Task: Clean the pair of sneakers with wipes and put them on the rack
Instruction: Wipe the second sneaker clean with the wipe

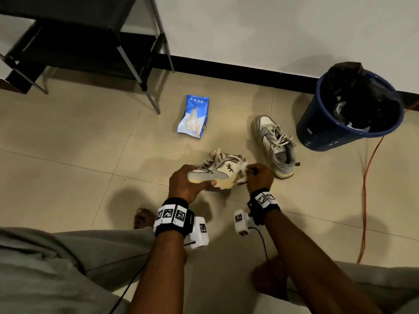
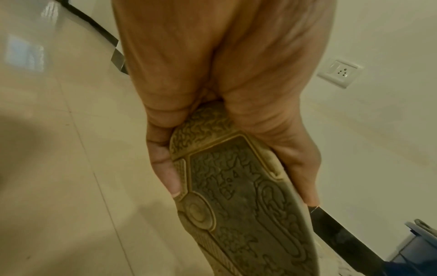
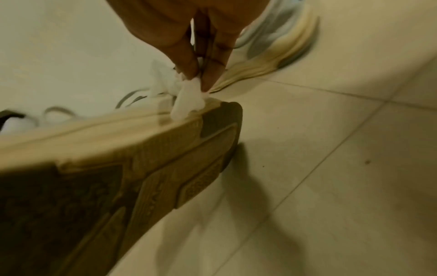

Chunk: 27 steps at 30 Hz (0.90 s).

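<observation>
Two grips share one sneaker (image 1: 217, 175): our left hand (image 1: 188, 185) clasps its toe end, the long axis running rightward to the heel, where our right hand (image 1: 259, 175) pinches the wipe (image 3: 189, 99).

Head view looks steeply down; both wrist views closely share the held sneaker (image 1: 217, 175).

A room of a home is shown. A beige tiled floor (image 1: 68, 143) is seen below a white wall (image 1: 272, 30) with black skirting. A black shoe rack (image 1: 79, 41) stands at ten o'clock, a lined blue bin (image 1: 349, 109) at two o'clock.
</observation>
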{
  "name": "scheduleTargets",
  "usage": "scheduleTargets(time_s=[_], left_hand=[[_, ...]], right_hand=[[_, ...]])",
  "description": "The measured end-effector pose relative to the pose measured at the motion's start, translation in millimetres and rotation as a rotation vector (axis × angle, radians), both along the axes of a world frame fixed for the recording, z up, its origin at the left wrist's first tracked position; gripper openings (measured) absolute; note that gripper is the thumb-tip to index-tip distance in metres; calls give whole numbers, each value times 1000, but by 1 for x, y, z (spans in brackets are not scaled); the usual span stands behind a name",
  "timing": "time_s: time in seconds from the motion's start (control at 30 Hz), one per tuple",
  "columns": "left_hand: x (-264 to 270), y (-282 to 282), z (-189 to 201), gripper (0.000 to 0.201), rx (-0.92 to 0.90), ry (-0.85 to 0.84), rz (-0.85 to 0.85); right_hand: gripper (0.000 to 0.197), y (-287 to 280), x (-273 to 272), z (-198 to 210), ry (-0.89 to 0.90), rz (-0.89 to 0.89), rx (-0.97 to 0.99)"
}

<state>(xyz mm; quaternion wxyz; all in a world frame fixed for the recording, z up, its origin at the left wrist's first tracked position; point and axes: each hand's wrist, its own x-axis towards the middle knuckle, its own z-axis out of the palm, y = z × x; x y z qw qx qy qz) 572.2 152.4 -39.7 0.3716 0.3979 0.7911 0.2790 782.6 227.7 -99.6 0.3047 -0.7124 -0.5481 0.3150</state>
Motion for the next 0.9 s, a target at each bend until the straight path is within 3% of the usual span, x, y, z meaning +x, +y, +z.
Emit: scheduleTargets(time_s=[0.07,0.17,0.3,0.33,0.43,0.47,0.6,0.77,0.9], left_hand=[[1,-2,-1,69,-9,-6,10],[1,-2,-1,68,-28,6,13],[6,2,2,69,-17,15,-1],[7,3,2,69,-15,19,0],[4,4,3,68,-24,32,-7],[4,4,2,68,-27,27,-11],[9,4,3,70,-16,9,8],[2,3,2,64,-58,-17,56],[5,1,1,64,-53,-12,66]], right_hand=[[15,-5,-8,1,71,2,38],[18,-28,-27,11,83,264,127],[21,11,-5,-3,108,18,29],[21,8,-10,2,121,35,52],[18,-29,-35,18,150,290,133],[18,-27,-32,18,158,292,125],[21,21,-5,4,125,13,-29],[18,-33,-32,16,152,165,99],[22,5,-1,-10,78,-44,-11]])
